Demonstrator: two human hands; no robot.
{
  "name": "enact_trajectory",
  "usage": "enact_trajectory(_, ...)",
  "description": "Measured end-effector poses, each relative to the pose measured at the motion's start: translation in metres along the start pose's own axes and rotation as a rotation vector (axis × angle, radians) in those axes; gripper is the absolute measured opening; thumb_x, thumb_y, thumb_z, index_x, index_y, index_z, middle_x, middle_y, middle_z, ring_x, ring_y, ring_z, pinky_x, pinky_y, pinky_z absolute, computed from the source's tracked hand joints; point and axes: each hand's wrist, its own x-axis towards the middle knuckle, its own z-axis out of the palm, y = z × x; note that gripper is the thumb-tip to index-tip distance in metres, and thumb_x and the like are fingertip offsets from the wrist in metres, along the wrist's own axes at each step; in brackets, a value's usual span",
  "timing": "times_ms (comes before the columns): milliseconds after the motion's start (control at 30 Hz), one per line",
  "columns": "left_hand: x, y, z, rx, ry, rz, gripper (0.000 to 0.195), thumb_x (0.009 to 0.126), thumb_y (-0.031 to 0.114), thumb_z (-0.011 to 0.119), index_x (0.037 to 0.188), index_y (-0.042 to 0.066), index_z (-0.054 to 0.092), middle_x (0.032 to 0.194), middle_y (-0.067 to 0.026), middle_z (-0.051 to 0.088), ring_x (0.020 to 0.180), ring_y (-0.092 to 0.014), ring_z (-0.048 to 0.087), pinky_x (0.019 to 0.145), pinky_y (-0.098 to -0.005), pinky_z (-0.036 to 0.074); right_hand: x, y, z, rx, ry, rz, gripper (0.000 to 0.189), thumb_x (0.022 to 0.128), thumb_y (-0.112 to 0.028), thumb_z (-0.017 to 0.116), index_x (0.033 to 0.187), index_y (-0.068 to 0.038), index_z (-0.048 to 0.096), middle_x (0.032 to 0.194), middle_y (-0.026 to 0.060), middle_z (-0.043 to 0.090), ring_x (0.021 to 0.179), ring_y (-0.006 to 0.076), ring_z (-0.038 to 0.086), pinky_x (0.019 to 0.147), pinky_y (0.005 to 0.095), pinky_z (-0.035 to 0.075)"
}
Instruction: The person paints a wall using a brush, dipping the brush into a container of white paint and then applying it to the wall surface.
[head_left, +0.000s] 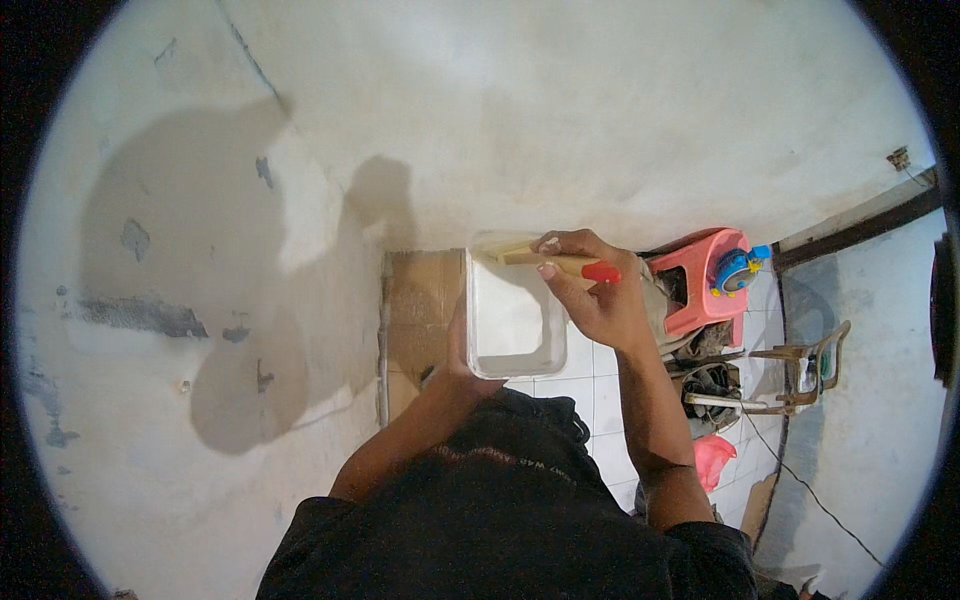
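A clear plastic tub (559, 352) of white paint (510, 315) is held in front of my body. My left hand (466, 352) grips it from the left side and underneath, with most of the fingers hidden by the tub. Between the thumb and fingers of my right hand (600, 300) is a paintbrush (559, 264) with a wooden handle and a red end. Its bristles rest at the tub's far left corner, close to the rim; whether they touch the paint is hard to tell.
Straight ahead stands a pale wall (480, 150), with grey bare patches on the left. Cardboard (424, 300) lies on the white tiled floor (607, 405). To the right are a pink plastic stool (705, 277) holding a blue round object (735, 270), a chair frame (814, 367) and a cable (814, 495).
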Motion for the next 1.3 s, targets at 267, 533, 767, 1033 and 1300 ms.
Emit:
enact_trajectory(267,0.004,0.005,-0.006,0.747,-0.15,0.467,0.052,0.096,0.026,0.049,0.139,0.0,0.034,0.131,-0.0176,0.052,0.115,-0.026,0.058,0.095,-0.0393,0.05,-0.003,-0.005,0.003,-0.182,-0.002,-0.006,0.022,0.085,-0.014,0.071,0.1,0.002,0.065,0.095,0.0143,0.07,0.084,0.0193,0.068,0.075,0.0305,0.052)
enact_trajectory(533,-0.002,-0.005,-0.01,-0.136,0.076,-0.058,0.056,0.095,0.025,0.05,0.142,0.002,0.031,0.135,-0.0163,0.048,0.12,-0.024,0.053,0.1,-0.039,0.047,-0.01,-0.011,0.015,-0.408,0.147,-0.092,0.016,0.085,-0.011,0.069,0.095,0.0,0.064,0.09,0.0167,0.07,0.075,0.0281,0.07,0.065,0.0341,0.054)
enact_trajectory(767,-0.004,-0.011,-0.014,-0.156,0.094,-0.033,0.061,0.091,0.025,0.056,0.144,0.006,0.031,0.137,-0.014,0.046,0.124,-0.023,0.05,0.102,-0.0402,0.045,-0.023,-0.003,0.026,-0.489,0.29,-0.166,0.023,0.081,-0.012,0.067,0.102,-0.003,0.062,0.083,0.014,0.068,0.068,0.0311,0.068,0.061,0.0381,0.054)
enact_trajectory(1033,0.007,-0.01,-0.015,-0.12,-0.067,0.076,0.079,0.076,0.021,0.073,0.143,0.007,0.033,0.141,-0.0147,0.044,0.131,-0.027,0.044,0.108,-0.0474,0.039,-0.048,-0.007,0.03,-0.482,0.319,-0.034,0.029,0.082,-0.013,0.066,0.108,-0.003,0.059,0.081,0.014,0.069,0.066,0.0291,0.069,0.06,0.0365,0.055)
enact_trajectory(1300,0.005,-0.018,-0.024,-0.145,0.066,-0.006,0.065,0.09,0.045,0.056,0.14,0.008,0.038,0.133,-0.014,0.052,0.122,-0.028,0.054,0.103,-0.0459,0.045,-0.071,-0.014,0.044,-0.354,0.359,-0.005,0.029,0.083,-0.011,0.066,0.109,-0.003,0.058,0.075,0.0138,0.066,0.063,0.0299,0.068,0.056,0.0361,0.054)
